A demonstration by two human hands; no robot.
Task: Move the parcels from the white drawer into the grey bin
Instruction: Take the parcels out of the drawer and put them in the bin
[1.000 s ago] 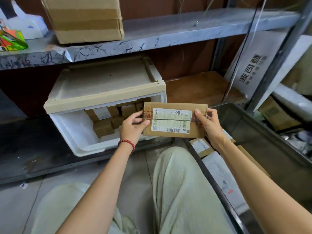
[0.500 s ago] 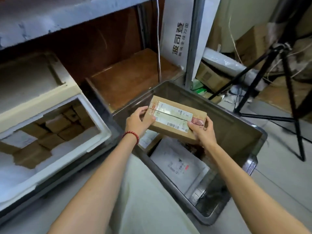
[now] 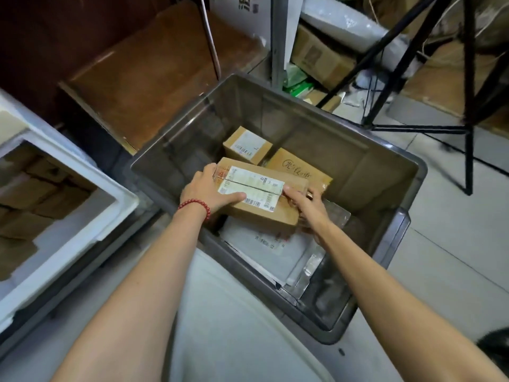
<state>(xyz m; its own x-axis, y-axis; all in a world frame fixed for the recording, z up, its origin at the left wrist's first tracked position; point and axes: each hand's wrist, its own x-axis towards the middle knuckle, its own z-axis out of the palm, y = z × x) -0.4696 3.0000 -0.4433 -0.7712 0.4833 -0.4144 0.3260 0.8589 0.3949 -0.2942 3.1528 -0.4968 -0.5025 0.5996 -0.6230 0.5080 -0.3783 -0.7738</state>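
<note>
Left hand [image 3: 203, 188]: is gripping the left end of the labelled parcel [image 3: 275, 213], with the thumb lying on the top face across the white label and the fingers wrapping the end.
Right hand [image 3: 305, 202]: is gripping the right end of the same parcel, with the thumb pressing on top beside the label and the fingers curling round the end.
Labelled parcel: is being held level, label up, inside the opening of the grey bin [image 3: 316, 125], below its rim. Whether it is touching the items beneath cannot be told.
Grey bin contents: a small box [image 3: 246, 144] is lying near the far wall; a flat box [image 3: 297, 169] with printed script is lying just beside it, partly behind the held parcel; a white mailer bag [image 3: 264, 246] is lying on the bottom, under the held parcel.
White drawer [image 3: 118, 199]: is standing open to the left of the bin, with brown parcels [image 3: 41, 199] stacked inside.
Bracelet [image 3: 197, 205]: red beads are circling the left wrist.
Surroundings: a black tripod [image 3: 413, 51] is standing on the floor beyond the bin; a wooden board [image 3: 154, 73] is lying behind the bin's left corner.
</note>
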